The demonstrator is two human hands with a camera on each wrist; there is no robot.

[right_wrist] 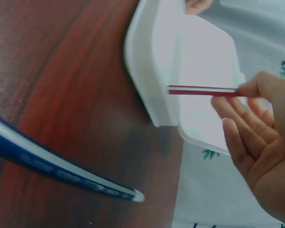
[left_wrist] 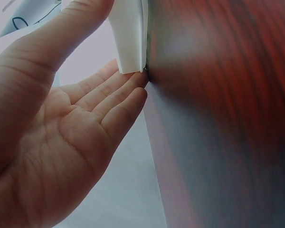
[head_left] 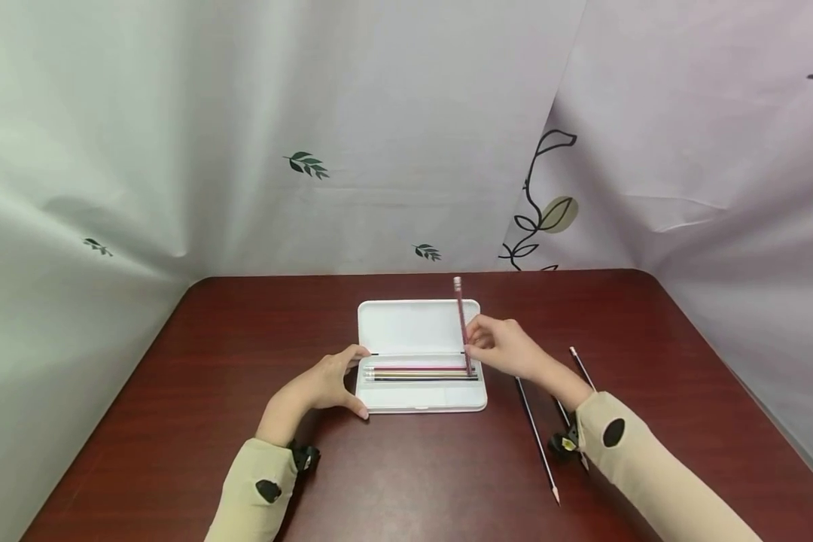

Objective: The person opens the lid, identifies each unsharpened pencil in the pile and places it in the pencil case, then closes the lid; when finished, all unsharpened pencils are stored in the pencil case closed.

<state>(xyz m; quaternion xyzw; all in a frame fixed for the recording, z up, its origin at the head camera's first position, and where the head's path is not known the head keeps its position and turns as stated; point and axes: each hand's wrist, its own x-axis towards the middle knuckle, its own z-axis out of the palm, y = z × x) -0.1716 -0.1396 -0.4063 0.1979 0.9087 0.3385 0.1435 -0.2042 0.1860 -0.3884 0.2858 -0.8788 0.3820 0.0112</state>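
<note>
A white pencil case [head_left: 394, 397] lies with its lid [head_left: 406, 325] folded back on the table. Several pencils [head_left: 416, 373] rest side by side in its tray, eraser ends to the left. My left hand [head_left: 321, 382] grips the case's left end, thumb at the front corner and fingers by the hinge side. In my right hand [head_left: 510, 348], thumb and fingertips pinch a dark red pencil [head_left: 461, 309]. That pencil stands nearly upright, eraser end up, its lower end over the tray's right part. The right wrist view shows the same red pencil [right_wrist: 202, 90] reaching to the case wall.
Right of the case a dark blue pencil [head_left: 537, 440] lies on the brown table [head_left: 393, 482], point toward me. More pencils [head_left: 580, 366] lie partly hidden beneath my right forearm. A pale curtain [head_left: 406, 211] with leaf prints hangs behind the table.
</note>
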